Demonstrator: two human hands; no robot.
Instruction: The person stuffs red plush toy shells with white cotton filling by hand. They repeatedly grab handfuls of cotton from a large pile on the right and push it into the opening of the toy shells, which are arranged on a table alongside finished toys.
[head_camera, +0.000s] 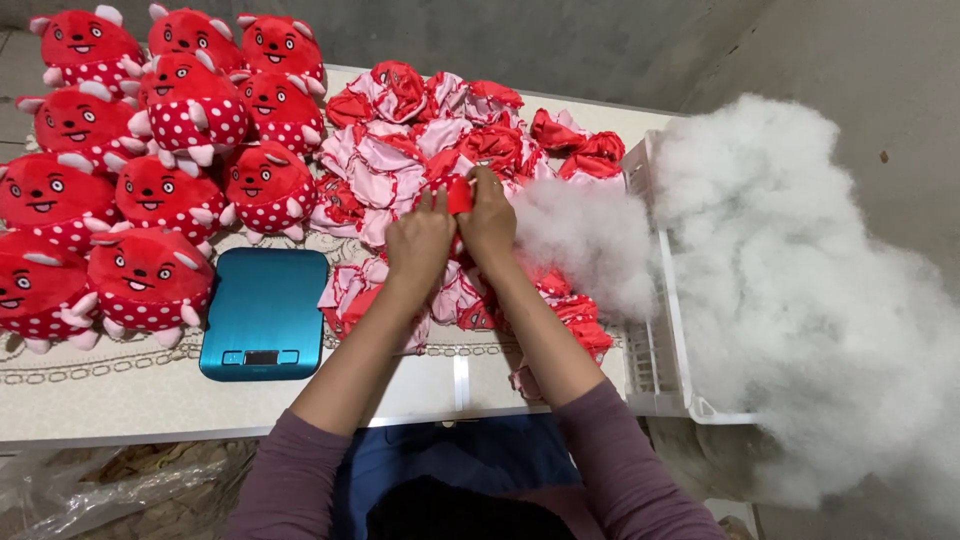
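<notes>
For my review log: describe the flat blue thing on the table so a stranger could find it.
On the white table, just below the stuffed red plush toys on the left, lies a kitchen scale. It is the only flat, teal-blue, hard rectangle among soft red things.

**Crowded table, narrow open strip at the front**

Stuffed toys (150, 170) block the left. Unstuffed skins (420, 140) cover the middle, right up under both hands. Stuffing (800, 280) spills from the white basket (655, 350) and walls off the right. Bare tabletop (120, 390) shows only along the near edge, around the blue scale (265, 310).
</notes>
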